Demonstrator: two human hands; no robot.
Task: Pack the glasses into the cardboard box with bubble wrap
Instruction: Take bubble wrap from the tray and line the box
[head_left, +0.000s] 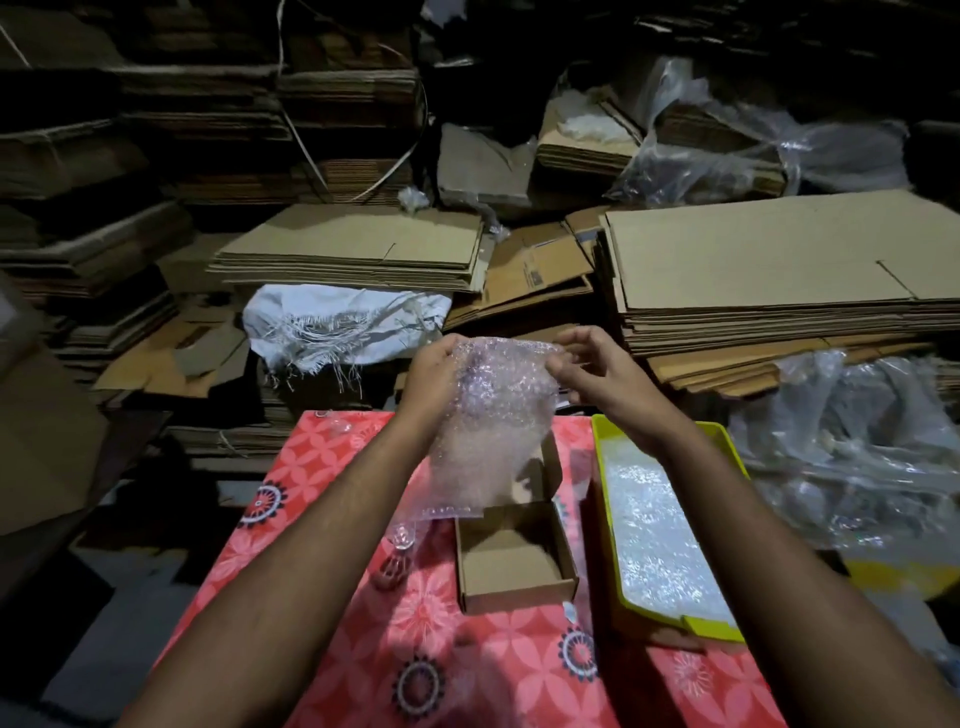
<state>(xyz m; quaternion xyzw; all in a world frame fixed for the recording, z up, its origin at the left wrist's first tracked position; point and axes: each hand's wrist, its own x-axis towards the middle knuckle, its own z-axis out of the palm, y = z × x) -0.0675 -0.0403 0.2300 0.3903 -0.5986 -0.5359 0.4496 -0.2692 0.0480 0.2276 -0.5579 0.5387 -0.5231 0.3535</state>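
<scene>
Both hands are raised above the desk (322, 691), which is covered with a red flowered cloth. Between them hangs a sheet of bubble wrap (488, 415). The left hand (434, 376) grips the sheet's upper left edge with curled fingers, and the right hand (597, 371) pinches the upper right corner between thumb and fingertips. The sheet droops from the hands, its lower edge hanging over the far left corner of the cardboard box (514, 564).

The box sits open on the desk, its lid flap standing up at the back, partly hidden behind the sheet. Just left of the box, a small clear glass (402, 535) lies on the cloth, with a dark ribbed object (390, 571) beside it whose nature I cannot tell. Another small clear item (343, 425) rests near the far left edge of the desk, too faint to make out.

Right of the box stands a yellow-green tray (605, 447) holding more bubble wrap (660, 540).

Behind the desk, flattened cardboard (769, 260) is piled in stacks, with a frayed white sack (337, 327) and crumpled clear plastic sheeting (841, 447) among them.
</scene>
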